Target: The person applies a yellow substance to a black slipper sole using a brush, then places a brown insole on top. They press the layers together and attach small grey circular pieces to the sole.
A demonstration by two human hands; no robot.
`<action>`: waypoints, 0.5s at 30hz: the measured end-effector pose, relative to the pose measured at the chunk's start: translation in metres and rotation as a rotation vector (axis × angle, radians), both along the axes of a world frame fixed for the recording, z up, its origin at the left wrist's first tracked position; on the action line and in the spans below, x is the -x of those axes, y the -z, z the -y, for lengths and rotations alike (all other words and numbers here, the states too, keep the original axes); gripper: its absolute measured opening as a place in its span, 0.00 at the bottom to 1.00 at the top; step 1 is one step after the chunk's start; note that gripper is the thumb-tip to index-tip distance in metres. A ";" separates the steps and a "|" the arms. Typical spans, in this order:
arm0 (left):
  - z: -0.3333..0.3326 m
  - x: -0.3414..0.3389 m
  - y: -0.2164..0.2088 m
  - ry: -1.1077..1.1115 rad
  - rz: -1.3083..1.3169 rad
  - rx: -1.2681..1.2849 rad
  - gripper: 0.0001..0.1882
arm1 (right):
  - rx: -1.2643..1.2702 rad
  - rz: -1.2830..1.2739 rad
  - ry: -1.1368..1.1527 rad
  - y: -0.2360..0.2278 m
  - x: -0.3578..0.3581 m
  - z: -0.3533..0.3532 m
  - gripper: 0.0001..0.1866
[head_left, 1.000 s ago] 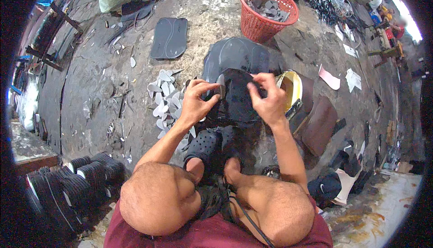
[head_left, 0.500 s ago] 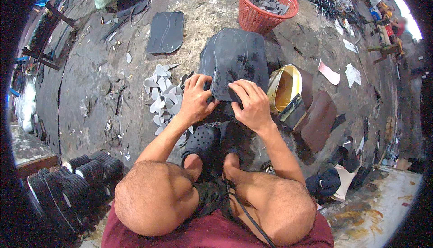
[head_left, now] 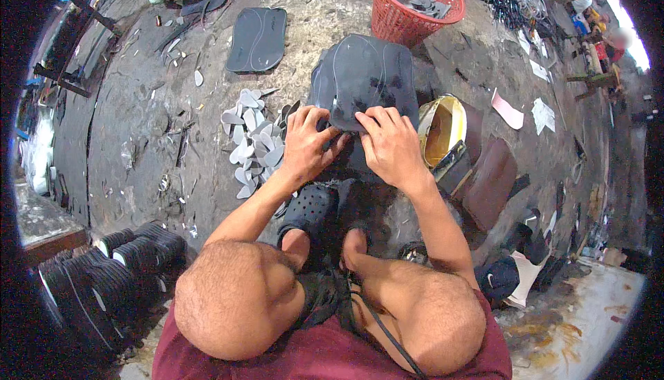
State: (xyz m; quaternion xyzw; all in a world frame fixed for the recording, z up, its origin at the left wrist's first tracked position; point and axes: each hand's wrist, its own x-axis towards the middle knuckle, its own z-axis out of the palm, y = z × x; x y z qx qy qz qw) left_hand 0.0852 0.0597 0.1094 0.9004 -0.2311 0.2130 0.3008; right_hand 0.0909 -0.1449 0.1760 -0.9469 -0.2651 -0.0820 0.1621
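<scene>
A black, round-cornered sheet [head_left: 370, 69] with sole outlines drawn in thin pale lines lies on top of a dark stack in front of me. Its surface has darker, wet-looking patches. My left hand [head_left: 309, 143] is closed at the sheet's near left corner, fingertips bent against the edge. On the same near edge, my right hand [head_left: 393, 146] has its fingers over the top and its thumb beneath. What lies under the sheet is mostly hidden. Beside my left hand is a heap of small grey teardrop-shaped pieces [head_left: 256, 146].
Another black sheet [head_left: 256, 40] lies at the far left. A red plastic basket [head_left: 401, 24] of grey pieces stands beyond the stack. Right of my hand sits an open container [head_left: 462, 114] with yellow-coated walls. Black soles [head_left: 83, 290] are stacked at the lower left.
Both hands have moved slightly away from me, and the sheet's near edge has gone with them. The whole view has shifted a little.
</scene>
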 end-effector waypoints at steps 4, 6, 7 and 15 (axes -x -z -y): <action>0.006 0.021 0.010 -0.017 0.098 0.022 0.17 | -0.023 -0.014 0.018 0.002 -0.016 0.003 0.13; 0.010 0.033 0.004 -0.038 0.029 -0.026 0.19 | -0.085 -0.001 0.051 0.004 -0.025 0.004 0.11; 0.009 0.036 0.003 -0.038 0.025 -0.046 0.22 | -0.090 -0.015 0.057 0.003 -0.021 0.003 0.10; 0.004 0.046 0.002 -0.012 -0.028 -0.056 0.21 | -0.063 0.063 -0.016 -0.005 0.021 0.003 0.10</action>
